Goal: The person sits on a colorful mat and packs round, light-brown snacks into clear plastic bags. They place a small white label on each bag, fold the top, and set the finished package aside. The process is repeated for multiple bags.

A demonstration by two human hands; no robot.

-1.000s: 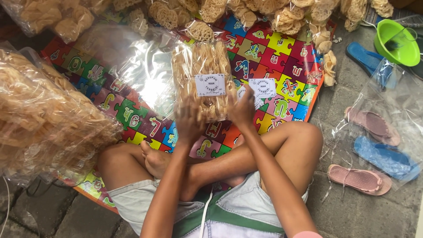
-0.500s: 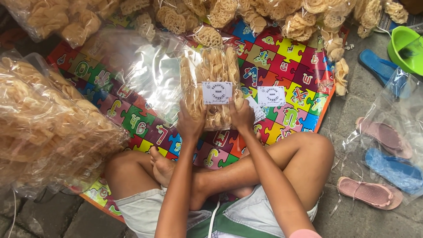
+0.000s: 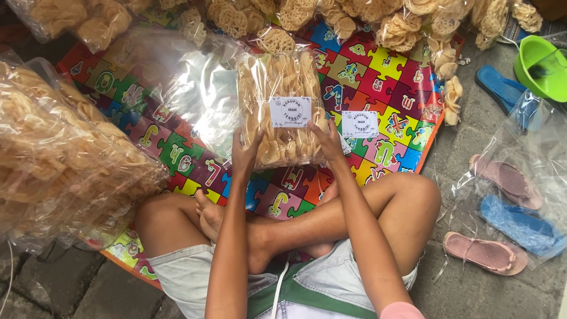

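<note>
I sit cross-legged on a colourful puzzle mat [image 3: 407,82]. Both hands hold up a clear plastic bag of pale crackers [image 3: 277,82] with a white label on its front. My left hand [image 3: 245,150] grips the bag's lower left corner. At the lower right edge my right hand [image 3: 328,142] clasps it. A second white label [image 3: 359,124] lies on the mat just right of the bag.
A big bag of crackers [image 3: 59,159] fills the left side. Loose crackers and more bags [image 3: 354,18] line the mat's far edge. Empty clear bags [image 3: 189,88] lie left of centre. Pink sandals [image 3: 484,251], blue sandals [image 3: 520,224] and a green bowl [image 3: 540,59] sit on the right.
The bag of crackers stays in both hands and has been raised slightly, its top tilting a little away from me. The view has shifted a bit to the left.
</note>
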